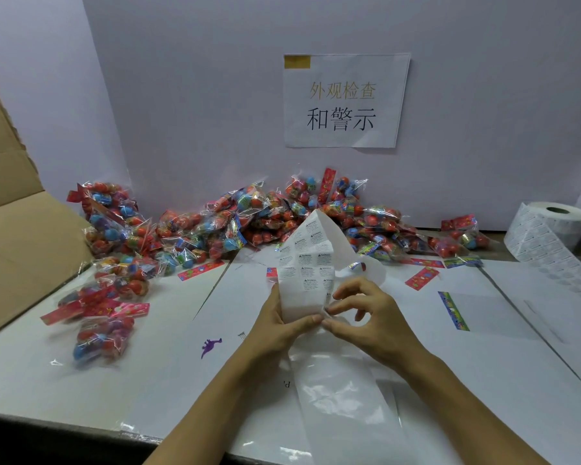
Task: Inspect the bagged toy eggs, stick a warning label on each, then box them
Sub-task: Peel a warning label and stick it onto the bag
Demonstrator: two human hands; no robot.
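The strip of warning labels [311,263] is a white backing paper with small rectangular stickers printed in black, set in about three columns; the upper part folds over in a peak, and the glossy bare lower part runs down toward the table edge. It is held up over the middle of the white table [483,380]. The left hand [279,325] grips the strip from the left side, thumb lying on the front. The right hand [366,313] pinches at the strip's right edge with thumb and forefinger, where one label seems to be lifting; the other fingers are curled loosely. The bagged toy eggs [265,216] lie in a big heap along the back wall, clear bags with red, orange and blue eggs and colourful header cards; the bags are too many and too mixed to count. About three more bags [104,317] lie apart at the left, beside one open cardboard box [17,229]. One label roll [550,229] stands at the right. One paper sign [344,100] hangs on the wall.
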